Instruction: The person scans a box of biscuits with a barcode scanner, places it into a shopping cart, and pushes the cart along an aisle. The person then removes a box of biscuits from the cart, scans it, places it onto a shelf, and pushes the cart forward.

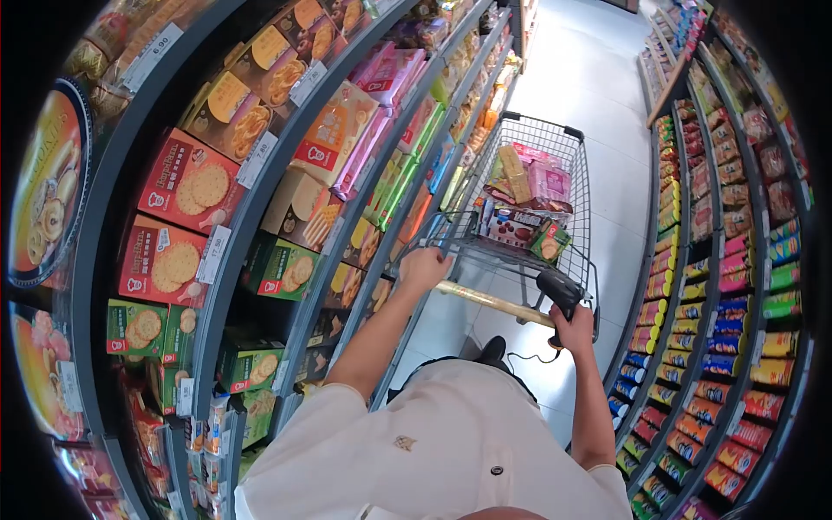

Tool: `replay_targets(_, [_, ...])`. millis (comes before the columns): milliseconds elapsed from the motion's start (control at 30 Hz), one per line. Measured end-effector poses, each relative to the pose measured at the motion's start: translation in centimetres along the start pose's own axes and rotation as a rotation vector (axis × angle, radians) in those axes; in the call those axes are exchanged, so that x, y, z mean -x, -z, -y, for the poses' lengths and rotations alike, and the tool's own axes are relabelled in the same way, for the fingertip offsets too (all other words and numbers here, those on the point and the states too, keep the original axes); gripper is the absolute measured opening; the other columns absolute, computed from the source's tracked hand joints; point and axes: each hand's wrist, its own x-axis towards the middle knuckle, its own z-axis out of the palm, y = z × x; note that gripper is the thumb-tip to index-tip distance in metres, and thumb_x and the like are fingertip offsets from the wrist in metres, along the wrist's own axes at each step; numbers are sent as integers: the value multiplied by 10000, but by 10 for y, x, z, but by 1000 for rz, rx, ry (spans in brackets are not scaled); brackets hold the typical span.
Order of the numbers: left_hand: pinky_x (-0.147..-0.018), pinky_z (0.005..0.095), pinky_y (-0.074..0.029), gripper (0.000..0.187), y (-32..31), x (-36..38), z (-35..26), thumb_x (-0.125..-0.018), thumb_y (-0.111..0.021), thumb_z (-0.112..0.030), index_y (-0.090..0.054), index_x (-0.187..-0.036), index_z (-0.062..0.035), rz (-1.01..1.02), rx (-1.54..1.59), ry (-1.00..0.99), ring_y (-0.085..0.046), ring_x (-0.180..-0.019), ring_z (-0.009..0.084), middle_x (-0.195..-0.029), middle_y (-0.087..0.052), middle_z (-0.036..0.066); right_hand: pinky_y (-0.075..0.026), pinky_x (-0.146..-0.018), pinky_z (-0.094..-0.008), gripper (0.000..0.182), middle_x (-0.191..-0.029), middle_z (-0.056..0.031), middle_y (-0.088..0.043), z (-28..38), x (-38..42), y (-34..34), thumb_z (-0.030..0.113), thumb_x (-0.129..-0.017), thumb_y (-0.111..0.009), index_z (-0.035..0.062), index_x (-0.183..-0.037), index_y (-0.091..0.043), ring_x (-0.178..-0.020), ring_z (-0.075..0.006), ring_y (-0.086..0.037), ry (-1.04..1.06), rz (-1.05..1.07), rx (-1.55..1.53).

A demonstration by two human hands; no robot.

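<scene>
My left hand (424, 269) is closed at the left end of the shopping cart handle (494, 301), its fingers curled around the cart there. In my right hand (572, 329) is a black pistol-shaped device (562, 293) with a cord, held upright by its grip near the handle's right end. Its exact kind I cannot make out. The wire shopping cart (592, 186) stands ahead of me. Inside lie pink packages (549, 180), a long tan package (514, 173), a dark package (507, 224) and a green box (549, 243).
Close on my left rises a shelf (303, 347) with red cracker boxes (186, 182), green biscuit boxes (286, 269) and price tags. Another shelf (754, 286) with canisters and bags curves along the right. The pale tiled floor (607, 95) runs forward between them.
</scene>
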Motion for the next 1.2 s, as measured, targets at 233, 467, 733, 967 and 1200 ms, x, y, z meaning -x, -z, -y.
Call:
replay_targets(233, [-822,456,-577,425,7,-30,-33,-918,-655,-544,-797,-938,-143,64,-56,41,-739,-946,323,-933,-780,113,-572,-689,-335,288,-869,-126,-760,-19,-43,16,233,-990,-702,-21,-1120,-668,-731,-186,-723,-185,-17,-616])
replay_targets(467, [-865,506,-584,407,1,-53,-42,-917,-642,-512,-800,-1022,-153,111,-137,65,-746,-985,354,-991,-780,138,-458,-529,-273,293,-695,7,-583,-22,-43,68,248,-961,-737,15,-1107,-636,-571,-97,-553,-372,-232,-597])
replay_targets(733, [-835,479,-576,424,9,-58,-59,-943,-631,-509,-796,-999,-122,9,-108,15,-739,-940,375,-939,-774,163,-540,-676,-268,586,-1141,-59,-668,-14,-35,114,121,-1002,-677,27,-1528,-437,-826,-97,-638,-187,-373,-655])
replay_targets(967, [-790,498,-572,413,9,-76,-60,-936,-653,-498,-789,-959,-109,-11,-56,6,-735,-873,396,-864,-760,189,-511,-587,-319,692,-763,-94,-646,-14,-59,55,310,-1002,-689,-12,-1550,-416,-620,-146,-618,-365,-402,-436])
replay_targets(1200, [-764,515,-567,413,12,-105,-58,-933,-652,-497,-779,-931,-104,-18,-29,-83,-732,-853,403,-852,-747,210,-535,-783,-288,775,-1207,-109,-685,-48,-95,27,-18,-886,-634,22,-1606,-352,-900,-140,-638,-187,-329,-532])
